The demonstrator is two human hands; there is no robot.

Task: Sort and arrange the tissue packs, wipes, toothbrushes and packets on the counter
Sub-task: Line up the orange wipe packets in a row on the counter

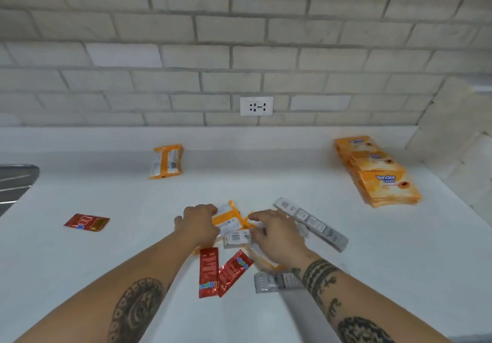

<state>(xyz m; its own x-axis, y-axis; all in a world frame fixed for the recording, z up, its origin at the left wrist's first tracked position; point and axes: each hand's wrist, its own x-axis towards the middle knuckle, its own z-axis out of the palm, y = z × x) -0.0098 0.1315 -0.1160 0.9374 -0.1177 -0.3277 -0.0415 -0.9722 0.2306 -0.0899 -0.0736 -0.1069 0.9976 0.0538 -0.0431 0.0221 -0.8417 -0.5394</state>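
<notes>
A jumble of packs lies at the middle of the white counter (372,249). My left hand (198,222) grips the edge of an orange-and-white tissue pack (230,216) in that jumble. My right hand (277,233) lies over the pile beside it, fingers curled on an orange pack edge (249,222); what it holds is unclear. Two red packets (209,272) lie just below the hands. A grey toothbrush pack (311,221) slants away to the right. Another grey pack (277,281) sits under my right wrist.
A row of orange Tender Love tissue packs (380,172) lies at the back right. One orange wipes pack (165,161) leans near the back wall at left. A lone red packet (86,222) lies at left. A metal sink (16,183) borders the left edge. A wall socket (256,106) sits above.
</notes>
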